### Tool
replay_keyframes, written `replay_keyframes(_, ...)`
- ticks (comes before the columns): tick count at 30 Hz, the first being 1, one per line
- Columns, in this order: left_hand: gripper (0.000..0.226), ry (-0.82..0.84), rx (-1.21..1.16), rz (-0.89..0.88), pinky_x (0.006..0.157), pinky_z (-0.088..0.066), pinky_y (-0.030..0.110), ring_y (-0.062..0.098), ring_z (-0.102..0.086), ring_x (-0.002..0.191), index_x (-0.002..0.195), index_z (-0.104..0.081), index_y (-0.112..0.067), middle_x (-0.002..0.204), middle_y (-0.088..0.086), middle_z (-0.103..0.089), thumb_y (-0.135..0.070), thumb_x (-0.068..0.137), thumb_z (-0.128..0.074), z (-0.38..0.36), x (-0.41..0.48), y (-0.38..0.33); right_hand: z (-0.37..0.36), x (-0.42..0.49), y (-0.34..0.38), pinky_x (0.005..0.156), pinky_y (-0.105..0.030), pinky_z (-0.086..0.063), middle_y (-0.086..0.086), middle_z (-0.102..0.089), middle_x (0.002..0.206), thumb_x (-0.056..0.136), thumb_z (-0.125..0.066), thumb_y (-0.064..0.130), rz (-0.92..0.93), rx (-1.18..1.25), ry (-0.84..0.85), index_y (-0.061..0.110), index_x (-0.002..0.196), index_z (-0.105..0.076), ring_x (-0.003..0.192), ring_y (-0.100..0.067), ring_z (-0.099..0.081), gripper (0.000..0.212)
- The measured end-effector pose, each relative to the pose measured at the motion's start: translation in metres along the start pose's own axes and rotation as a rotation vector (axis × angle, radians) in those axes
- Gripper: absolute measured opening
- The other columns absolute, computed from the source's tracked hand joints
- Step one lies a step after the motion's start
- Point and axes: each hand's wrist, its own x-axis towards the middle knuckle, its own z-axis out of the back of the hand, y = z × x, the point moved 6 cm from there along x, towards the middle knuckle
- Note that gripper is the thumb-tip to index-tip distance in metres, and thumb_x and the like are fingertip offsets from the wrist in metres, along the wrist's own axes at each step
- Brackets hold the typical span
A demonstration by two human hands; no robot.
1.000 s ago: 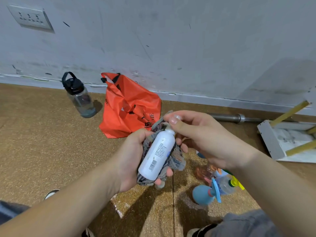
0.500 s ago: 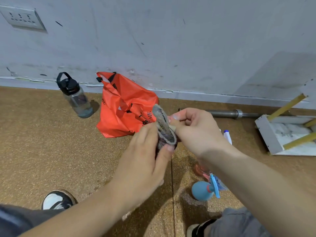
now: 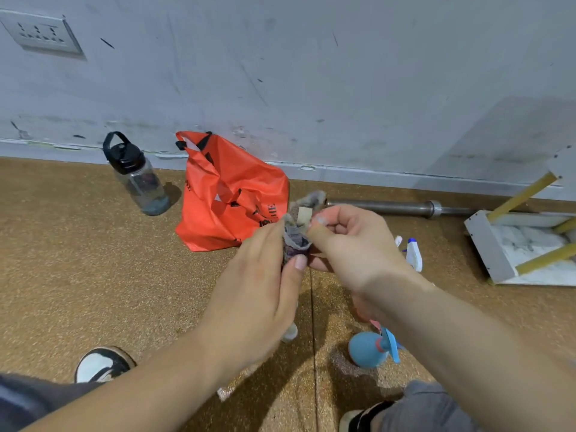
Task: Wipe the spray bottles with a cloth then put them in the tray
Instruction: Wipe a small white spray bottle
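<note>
My left hand [image 3: 258, 291] grips the cloth [image 3: 296, 236] around one spray bottle [image 3: 289, 334] and my right hand [image 3: 352, 244] pinches the cloth's top, so I judge the wiping unfinished, with the blue bottle [image 3: 366, 353] and the white bottle [image 3: 414, 259] not yet in the tray [image 3: 486, 241].

Hands: two, the left hand [image 3: 258, 285] and the right hand [image 3: 352, 244]; cloth [image 3: 296, 235]: one; spray bottles on the floor: three seen, a blue bottle [image 3: 366, 353], a white bottle [image 3: 414, 258], a pinkish bottle [image 3: 357, 308] largely hidden by the wrist; white tray [image 3: 486, 247]: one; water bottle [image 3: 140, 179]: one; orange bag [image 3: 224, 194]: one; metal bar [image 3: 402, 207]: one; wall socket [image 3: 40, 34]: one; shoes [image 3: 103, 364]: two.
</note>
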Motion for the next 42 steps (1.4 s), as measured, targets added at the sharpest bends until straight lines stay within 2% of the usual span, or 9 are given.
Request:
replay_keyframes(5,0.038,-0.008,-0.449,0.385,0.084,-0.052,0.038,0.003,-0.065,0.092,0.123,-0.064,-0.033,0.101,-0.02,-0.071,-0.049,0.108,-0.033,-0.01,-0.008,0.046,0.013,0.004,0.015,0.08,-0.042,-0.063,-0.013,-0.071,0.08,0.094,-0.074,0.012,0.012,0.086,-0.065,0.009,0.088,-0.07,0.076,-0.023,-0.069,0.007)
replay_keyframes(10,0.051,-0.023,-1.301,1.044,0.104,-0.05,0.051,0.034,-0.069,0.096,0.128,-0.069,-0.013,0.114,0.027,-0.074,-0.047,0.11,-0.037,-0.035,-0.012,0.041,0.017,0.006,0.009,0.071,-0.027,-0.064,-0.007,-0.074,0.087,0.096,-0.072,0.012,-0.02,0.156,-0.092,0.007,0.095,-0.069,0.083,-0.017,-0.075,0.006)
replay_keyframes(16,0.045,-0.098,-1.323,1.124,0.104,-0.053,0.055,0.036,-0.069,0.115,0.129,-0.064,-0.008,0.122,0.026,-0.072,-0.04,0.111,-0.039,-0.024,-0.01,0.038,0.0,-0.001,0.011,0.078,-0.038,-0.065,0.008,-0.074,0.077,0.093,-0.074,0.009,0.11,0.016,-0.021,0.007,0.089,-0.066,0.082,-0.019,-0.068,0.01)
replay_keyframes(20,0.046,0.092,-1.057,1.094,0.077,-0.063,0.047,0.038,-0.075,0.076,0.121,-0.059,-0.005,0.093,0.03,-0.076,-0.042,0.113,-0.032,-0.024,-0.017,0.039,0.006,0.001,0.021,0.081,-0.059,-0.06,-0.014,-0.072,0.087,0.09,-0.078,0.014,0.181,-0.095,-0.072,0.014,0.081,-0.067,0.076,-0.021,-0.062,0.015)
replay_keyframes(24,0.043,-0.094,-0.709,0.895,0.065,-0.057,0.025,0.022,-0.075,0.079,0.104,-0.066,-0.009,0.086,0.011,-0.078,-0.037,0.113,-0.034,-0.002,-0.008,0.054,0.02,0.009,0.026,0.081,-0.055,-0.06,-0.02,-0.07,0.085,0.091,-0.078,0.018,0.146,-0.109,-0.117,0.01,0.088,-0.07,0.074,-0.024,-0.064,0.013)
replay_keyframes(28,0.045,-0.196,-0.347,0.425,0.083,-0.05,0.039,0.013,-0.063,0.088,0.105,-0.065,-0.022,0.093,-0.007,-0.07,-0.046,0.112,-0.028,0.023,0.004,0.035,0.02,0.01,0.019,0.074,-0.041,-0.064,-0.029,-0.073,0.096,0.092,-0.078,0.024,0.025,-0.116,-0.083,0.004,0.094,-0.069,0.07,-0.021,-0.068,0.021)
replay_keyframes(32,0.057,0.041,0.011,-0.026,0.119,-0.037,0.039,0.011,-0.043,0.146,0.156,-0.043,-0.018,0.157,-0.004,-0.049,-0.048,0.109,-0.028,0.003,0.002,-0.007,0.01,0.005,0.011,0.074,-0.035,-0.062,-0.016,-0.078,0.085,0.089,-0.069,-0.003,0.028,-0.166,0.021,0.005,0.086,-0.077,0.074,-0.019,-0.071,0.011)
replay_keyframes(38,0.042,-0.004,-0.241,0.154,0.092,-0.051,0.033,-0.001,-0.06,0.114,0.151,-0.044,-0.038,0.123,-0.018,-0.063,-0.044,0.11,-0.039,0.0,0.0,0.036,0.02,0.008,0.015,0.066,-0.028,-0.064,-0.012,-0.071,0.074,0.097,-0.071,0.011,0.004,0.014,-0.093,0.0,0.097,-0.069,0.062,-0.013,-0.071,0.011)
replay_keyframes(42,0.039,-0.056,-0.922,0.768,0.069,-0.06,0.033,0.017,-0.073,0.077,0.125,-0.065,-0.028,0.095,0.008,-0.079,-0.049,0.109,-0.037,-0.024,-0.013,0.04,0.031,0.017,0.013,0.067,-0.031,-0.066,-0.017,-0.07,0.08,0.096,-0.074,0.026,-0.105,0.143,-0.137,-0.003,0.105,-0.064,0.059,-0.015,-0.07,0.032)
